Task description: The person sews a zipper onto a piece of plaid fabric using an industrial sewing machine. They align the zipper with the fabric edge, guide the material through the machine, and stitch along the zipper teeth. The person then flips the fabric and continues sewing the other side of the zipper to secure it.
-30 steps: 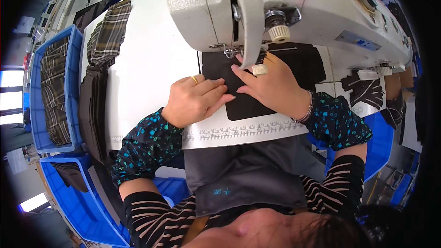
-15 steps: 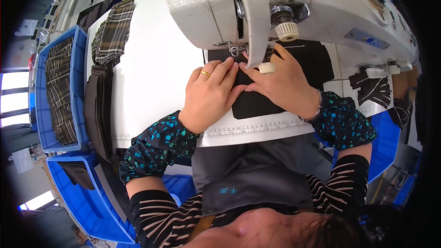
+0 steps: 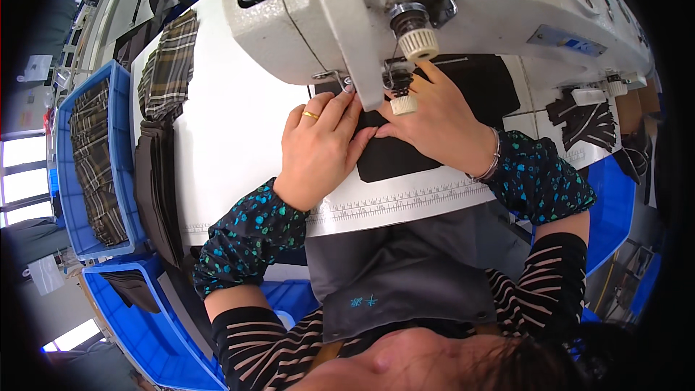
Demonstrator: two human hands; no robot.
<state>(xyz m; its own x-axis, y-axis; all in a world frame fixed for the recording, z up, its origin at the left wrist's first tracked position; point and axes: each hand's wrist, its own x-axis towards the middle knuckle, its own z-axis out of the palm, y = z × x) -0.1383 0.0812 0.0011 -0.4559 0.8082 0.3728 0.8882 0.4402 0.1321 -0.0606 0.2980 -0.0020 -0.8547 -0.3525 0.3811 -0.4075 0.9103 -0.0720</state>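
Note:
A piece of black fabric (image 3: 398, 159) lies on the white sewing table under the head of a sewing machine (image 3: 268, 43). My left hand (image 3: 318, 145), with a gold ring, rests on the fabric's left part, fingers extended toward the needle area and thumb apart. On the right part lies my right hand (image 3: 441, 127), its fingers spread flat; some fingertips are hidden behind the machine's tension knobs (image 3: 418, 43). Both thumbs come close to each other on the fabric. The machine's arm hides the needle and part of the cloth.
Plaid fabric pieces (image 3: 170, 65) and a stack of dark cloth (image 3: 156, 188) lie at the table's left. Blue bins (image 3: 123, 195) stand beyond, one holding plaid pieces. A ruler strip (image 3: 398, 204) runs along the front edge. Dark striped scraps (image 3: 583, 119) sit at the right.
The machine and table appear shifted a little left in the picture, as the view has moved. Both hands stay on the black fabric, the thumbs still close together.

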